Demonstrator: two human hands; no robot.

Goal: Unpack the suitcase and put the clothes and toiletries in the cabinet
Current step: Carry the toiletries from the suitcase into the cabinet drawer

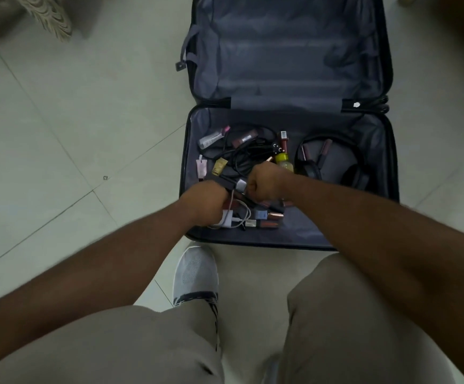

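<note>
The open hard-shell suitcase (286, 120) lies flat on the tiled floor (59, 134), its lined lid half farther from the person and its tray half nearer. In the tray, a heap of small tubes, bottles and tangled cables (241, 153) fills the left part; a pair of over-ear headphones (333, 162) lies to its right. Both hands reach into the heap: the left hand (207, 203) near the tray's front left, the right hand (265, 184) just beside it. A mesh sneaker (196, 273) stands on the floor before the tray. A fringed textile (31, 15) lies far left.
</note>
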